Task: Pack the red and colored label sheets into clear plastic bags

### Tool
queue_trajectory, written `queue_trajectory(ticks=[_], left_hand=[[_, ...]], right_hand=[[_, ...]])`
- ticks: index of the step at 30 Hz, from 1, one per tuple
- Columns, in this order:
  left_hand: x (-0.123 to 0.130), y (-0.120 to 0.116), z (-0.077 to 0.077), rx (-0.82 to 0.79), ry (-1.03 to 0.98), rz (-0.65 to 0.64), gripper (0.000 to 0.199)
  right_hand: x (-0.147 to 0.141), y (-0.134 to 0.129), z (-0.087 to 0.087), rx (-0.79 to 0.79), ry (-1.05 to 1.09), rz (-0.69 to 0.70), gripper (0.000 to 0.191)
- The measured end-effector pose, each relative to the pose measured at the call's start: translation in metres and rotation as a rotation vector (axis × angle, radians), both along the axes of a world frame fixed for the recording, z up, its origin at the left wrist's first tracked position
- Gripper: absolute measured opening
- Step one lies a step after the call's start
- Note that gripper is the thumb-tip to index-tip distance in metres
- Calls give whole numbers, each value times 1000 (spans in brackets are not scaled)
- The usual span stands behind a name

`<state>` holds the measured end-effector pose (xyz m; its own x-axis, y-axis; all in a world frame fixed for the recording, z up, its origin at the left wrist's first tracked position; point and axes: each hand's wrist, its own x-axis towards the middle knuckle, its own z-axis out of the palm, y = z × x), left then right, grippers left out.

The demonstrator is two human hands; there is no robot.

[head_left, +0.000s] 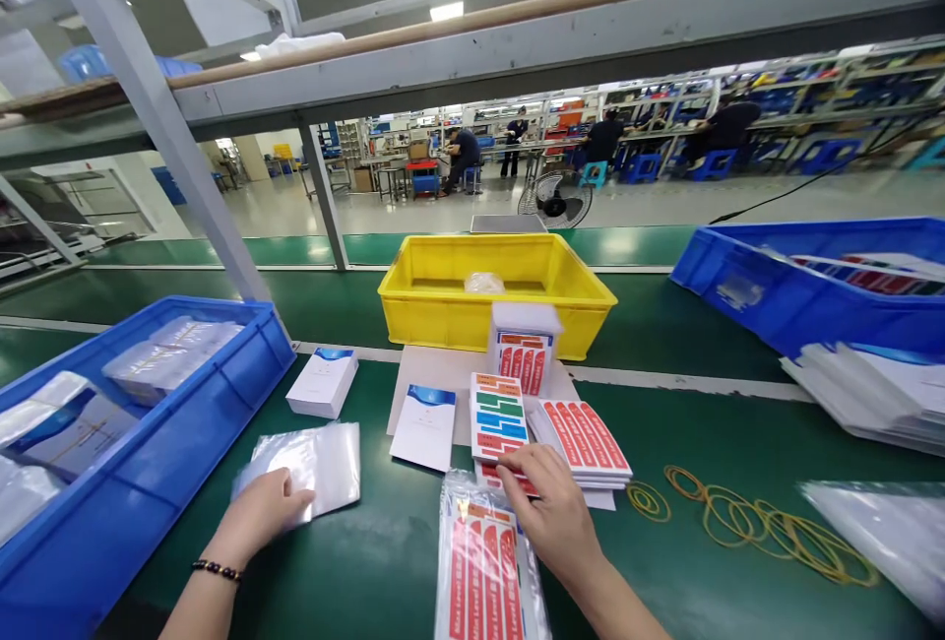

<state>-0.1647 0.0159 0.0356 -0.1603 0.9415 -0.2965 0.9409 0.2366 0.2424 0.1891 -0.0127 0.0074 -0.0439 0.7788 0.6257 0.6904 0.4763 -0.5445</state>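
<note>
My left hand (266,514) is on a pile of clear plastic bags (336,468), its fingers curled and closed on the top bag. My right hand (550,502) pinches the near edge of a sheet with orange, green and blue labels (500,414). Beside it lies a stack of red-striped label sheets (583,438). A bagged set of red label sheets (483,571) lies in front, near my right wrist. Between my hands is a white booklet with a blue top (424,426). Farther left stands a stack of similar booklets (323,382).
A yellow bin (420,317) stands behind, with a wrapped stack of label cards (526,350) before it. Blue bins (243,364) flank the bench. Rubber bands (760,522), white booklets (878,394) and a plastic bag (886,532) lie right. A metal post (169,118) rises left.
</note>
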Motion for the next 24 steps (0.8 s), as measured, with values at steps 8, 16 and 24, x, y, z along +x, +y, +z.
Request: queue_trajectory(ticks=[8,16,24], left_hand=[[16,-4,8,47,-112,-102,23],[127,-19,21,132,-256,-466,21],[178,0,4,24,-866,-365,40]], right_hand=[[-10,-5,0,-61,87,132,15],[-27,-16,-5,-533,149,366,50],[-24,-10,-20,-239,-142,243,46]])
